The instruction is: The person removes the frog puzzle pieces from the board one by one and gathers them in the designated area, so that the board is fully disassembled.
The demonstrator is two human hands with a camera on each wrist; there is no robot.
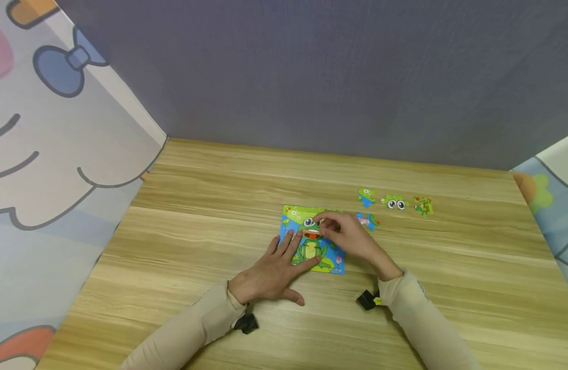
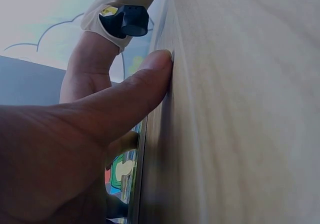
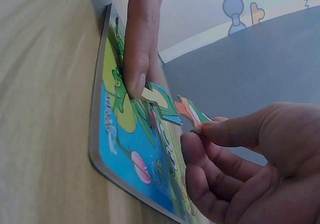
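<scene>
Frog puzzle board (image 1: 337, 268), flat on the worktop (image 1: 196, 231), in from the far edge and roughly midway between left and right edges. Above the board's far half: right hand (image 1: 341, 231), with thumb and fingertips pinching one end of a puzzle piece (image 3: 170, 104). Along the piece: orange-and-white mouth at the pinched end, green and blue in the middle, cream tab at the free end. Direction from the right fingers: toward the left hand (image 1: 275, 272) and, by judgement, toward the worktop's near side. Nearer hand: right, in direct hold. Long axis apparently along the board's near–far run, tilted to its face, mouth end higher, tab end lower. Pointing of the tab: toward the left index fingertip, just beside; contact not determinable. Left fingers straight and spread over the board's left and near parts; thumb beyond its near edge, against the worktop. From the board toward the worktop's far right corner, apart from both hands: eye piece (image 1: 396, 203), red-flowered piece (image 1: 424, 206), blue-and-green piece (image 1: 366, 197) and, closest to the right hand, pink-and-blue piece (image 1: 364, 220).
</scene>
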